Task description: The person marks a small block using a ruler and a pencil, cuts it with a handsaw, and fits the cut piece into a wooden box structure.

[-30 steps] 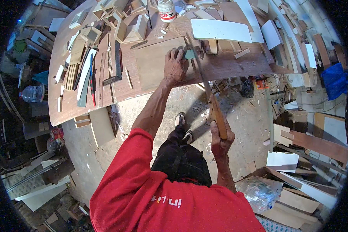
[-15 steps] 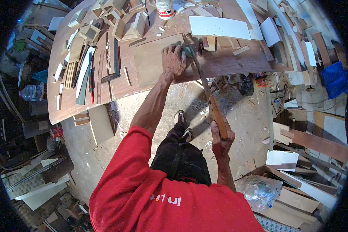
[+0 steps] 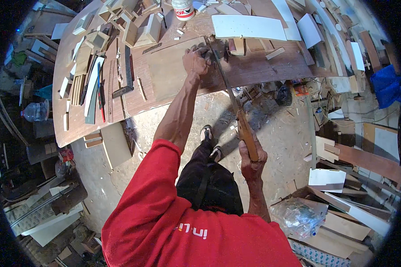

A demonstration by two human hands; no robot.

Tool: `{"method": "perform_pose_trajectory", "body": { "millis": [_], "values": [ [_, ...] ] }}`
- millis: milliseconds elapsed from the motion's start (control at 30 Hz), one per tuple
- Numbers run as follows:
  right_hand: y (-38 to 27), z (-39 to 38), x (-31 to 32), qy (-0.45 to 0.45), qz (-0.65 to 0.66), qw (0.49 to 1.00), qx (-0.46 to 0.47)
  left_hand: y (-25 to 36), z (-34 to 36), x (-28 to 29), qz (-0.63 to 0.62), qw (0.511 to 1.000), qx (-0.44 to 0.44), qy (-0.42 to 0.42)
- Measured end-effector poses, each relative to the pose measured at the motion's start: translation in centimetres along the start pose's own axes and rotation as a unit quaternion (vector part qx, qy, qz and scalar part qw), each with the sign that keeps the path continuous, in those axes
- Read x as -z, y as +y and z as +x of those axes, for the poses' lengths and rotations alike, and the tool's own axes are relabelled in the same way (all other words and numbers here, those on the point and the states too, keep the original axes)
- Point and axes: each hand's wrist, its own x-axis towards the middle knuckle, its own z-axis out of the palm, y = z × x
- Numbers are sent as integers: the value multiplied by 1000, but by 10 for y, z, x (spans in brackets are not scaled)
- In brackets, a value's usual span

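The left forearm (image 3: 179, 107) extends obliquely forward and to the right, its left hand (image 3: 197, 61) back uppermost with fingers (image 3: 201, 50) flexed, while the right forearm (image 3: 257, 200) points nearly straight forward, its right hand (image 3: 252, 161) nearer the trunk (image 3: 178, 240), closed in a grip, thumb (image 3: 243, 152) leftward.

Orange-brown saw handle (image 3: 246, 134), dark blade (image 3: 232, 96), tan board (image 3: 167, 67), white panel (image 3: 249, 27), red shirt (image 3: 156, 209)
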Motion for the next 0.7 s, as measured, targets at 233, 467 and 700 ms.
{"method": "perform_pose_trajectory", "body": {
  "millis": [233, 467, 700],
  "values": [
    [-1, -3, 1, -35, 26, 996, -72, 3, 4, -1, 19, 999, 31, -23],
    [13, 7, -5, -3, 22, 999, -43, 4, 4, 3, 55, 998, -19, -15],
    [19, -2, 5, -8, -22, 1000, 14, 7, 4, 3, 45, 999, 16, -19]
  ]
}}
